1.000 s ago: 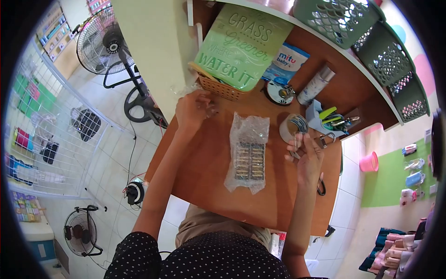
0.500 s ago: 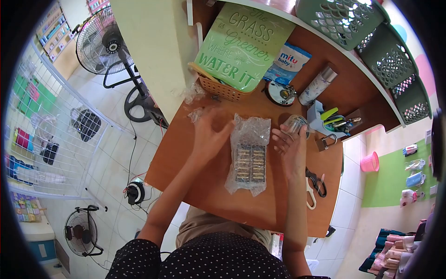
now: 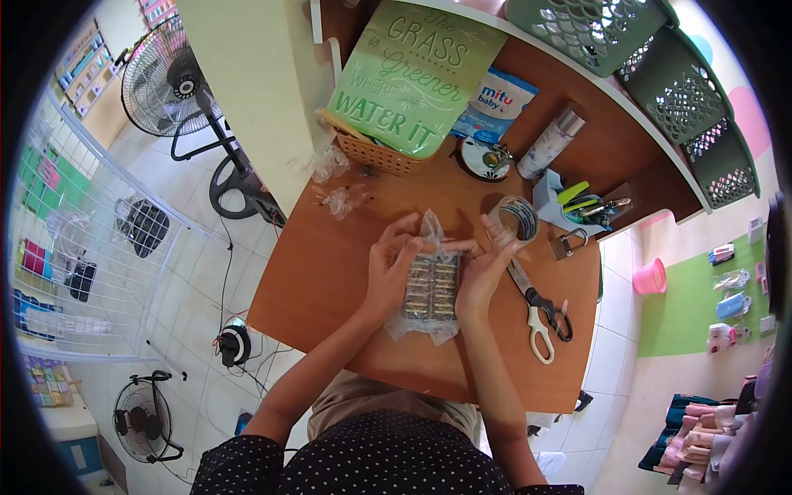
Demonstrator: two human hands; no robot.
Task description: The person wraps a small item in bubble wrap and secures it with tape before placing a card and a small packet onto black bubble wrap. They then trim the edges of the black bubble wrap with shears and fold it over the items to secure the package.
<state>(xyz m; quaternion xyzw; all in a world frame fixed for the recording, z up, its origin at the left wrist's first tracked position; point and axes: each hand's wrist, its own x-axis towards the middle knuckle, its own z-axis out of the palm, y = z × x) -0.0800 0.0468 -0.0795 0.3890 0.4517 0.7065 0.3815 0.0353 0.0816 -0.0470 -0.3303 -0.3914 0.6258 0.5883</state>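
A flat pack (image 3: 431, 293) with two columns of gold-coloured bars lies on the desk before me, wrapped in clear bubble wrap (image 3: 430, 224). The wrap's upper end stands up in a narrowed peak. My left hand (image 3: 391, 268) is closed at the upper left of the pack, its fingertips pinching the wrap. On the other side, my right hand (image 3: 483, 276) presses the fold with a finger reaching inward. A roll of clear tape (image 3: 520, 221) rests against that hand's thumb, held there. Parts of the wrap are hidden under my fingers.
Scissors (image 3: 538, 309) lie to the right of the pack. Crumpled plastic scraps (image 3: 340, 200) lie at the upper left. Along the back stand an orange basket (image 3: 375, 155), a spray can (image 3: 554, 142), a pen holder (image 3: 551, 202) and a padlock (image 3: 569, 243).
My left hand has moved right and down from the plastic scraps to the pack. My right hand has come left with the tape roll. The wrap's top, earlier spread flat, is now gathered inward.
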